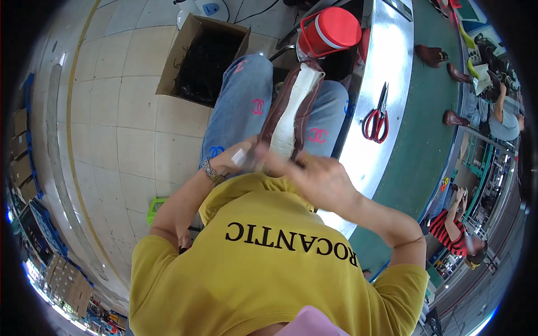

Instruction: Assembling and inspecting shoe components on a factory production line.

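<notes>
A dark brown leather shoe upper [308,115] lies sole side up across my thighs, its pale insole [289,112] facing me and its toe pointing away. Both hands are at its near end, blurred by motion. My left hand [228,161], with a watch on the wrist, is closed near a smeared whitish-grey thing [244,159] that I cannot identify. Curled fingers show on my right hand [325,178], just right of the shoe's near end, its thumb reaching left. Whatever it grips is hidden.
Red-handled scissors [376,122] lie on the metal ledge [386,73] at my right, beside a green conveyor belt [414,129] carrying brown boots [431,55]. Ahead stand a red bucket [335,32] and an open cardboard box [168,70]. Co-workers [448,224] sit across the belt.
</notes>
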{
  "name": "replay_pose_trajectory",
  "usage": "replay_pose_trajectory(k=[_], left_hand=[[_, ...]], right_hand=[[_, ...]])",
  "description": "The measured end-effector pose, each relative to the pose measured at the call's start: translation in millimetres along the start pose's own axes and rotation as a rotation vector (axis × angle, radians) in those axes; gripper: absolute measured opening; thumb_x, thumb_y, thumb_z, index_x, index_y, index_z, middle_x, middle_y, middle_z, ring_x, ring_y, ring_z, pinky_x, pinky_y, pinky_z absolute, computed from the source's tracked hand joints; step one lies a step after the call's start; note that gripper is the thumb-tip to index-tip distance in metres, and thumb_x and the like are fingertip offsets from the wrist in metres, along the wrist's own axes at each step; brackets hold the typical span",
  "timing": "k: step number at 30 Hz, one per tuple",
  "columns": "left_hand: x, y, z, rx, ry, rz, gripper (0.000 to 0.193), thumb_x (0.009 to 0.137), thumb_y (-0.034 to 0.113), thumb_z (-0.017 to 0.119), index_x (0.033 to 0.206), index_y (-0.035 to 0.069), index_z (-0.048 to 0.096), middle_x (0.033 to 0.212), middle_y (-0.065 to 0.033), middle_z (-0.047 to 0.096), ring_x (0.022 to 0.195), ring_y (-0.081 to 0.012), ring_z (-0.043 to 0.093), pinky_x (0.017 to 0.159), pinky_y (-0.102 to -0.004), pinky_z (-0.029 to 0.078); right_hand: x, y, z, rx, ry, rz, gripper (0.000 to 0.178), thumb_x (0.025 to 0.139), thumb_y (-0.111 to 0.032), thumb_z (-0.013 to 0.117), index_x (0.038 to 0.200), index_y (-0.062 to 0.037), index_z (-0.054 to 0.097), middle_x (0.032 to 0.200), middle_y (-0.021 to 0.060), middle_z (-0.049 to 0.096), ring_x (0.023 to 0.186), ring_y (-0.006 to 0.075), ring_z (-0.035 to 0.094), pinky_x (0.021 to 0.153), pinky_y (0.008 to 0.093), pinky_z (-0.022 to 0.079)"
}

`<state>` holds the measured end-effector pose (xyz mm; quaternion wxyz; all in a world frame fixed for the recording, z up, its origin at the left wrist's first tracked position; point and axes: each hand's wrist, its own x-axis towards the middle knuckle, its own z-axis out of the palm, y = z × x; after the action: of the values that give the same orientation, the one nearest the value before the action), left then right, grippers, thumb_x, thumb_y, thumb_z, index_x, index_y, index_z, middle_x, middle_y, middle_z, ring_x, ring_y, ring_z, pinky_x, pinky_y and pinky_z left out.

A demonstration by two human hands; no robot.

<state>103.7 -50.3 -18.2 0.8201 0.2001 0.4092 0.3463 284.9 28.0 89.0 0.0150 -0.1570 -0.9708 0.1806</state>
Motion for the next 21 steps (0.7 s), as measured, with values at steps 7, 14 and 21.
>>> replay_pose_trajectory(k=[7,14,21], left_hand=[[1,7,0,0.04,-0.022,-0.034,0.039,0.079,0.018,0.079,0.11,0.0,0.063,0.098,-0.0054,0.068,0.085,-0.0117,0.062,0.075,-0.0259,0.049],[9,-31,-17,-0.044,0.041,0.083,0.042,0.079,0.015,0.077,0.115,0.001,0.061,0.1,-0.0062,0.069,0.093,-0.0121,0.062,0.079,-0.0276,0.049],[3,-4,-14,0.017,-0.196,0.0,0.064,0.078,0.012,0.079,0.132,0.001,0.047,0.117,-0.0071,0.061,0.105,-0.0149,0.058,0.091,-0.0311,0.047]], right_hand=[[0,-3,-17,-0.008,-0.085,-0.051,0.079,0.081,-0.01,0.056,0.151,-0.0284,0.026,0.062,0.0102,0.056,0.045,0.0201,0.057,0.039,0.0322,0.046],[-1,-7,-24,-0.104,-0.275,0.043,0.073,0.082,-0.011,0.054,0.148,-0.0311,0.032,0.065,0.0086,0.055,0.046,0.0165,0.057,0.042,0.0288,0.047],[-7,12,-22,-0.015,-0.423,0.293,0.068,0.087,-0.016,0.062,0.147,-0.0314,0.035,0.063,0.0102,0.058,0.047,0.024,0.058,0.044,0.0329,0.048]])
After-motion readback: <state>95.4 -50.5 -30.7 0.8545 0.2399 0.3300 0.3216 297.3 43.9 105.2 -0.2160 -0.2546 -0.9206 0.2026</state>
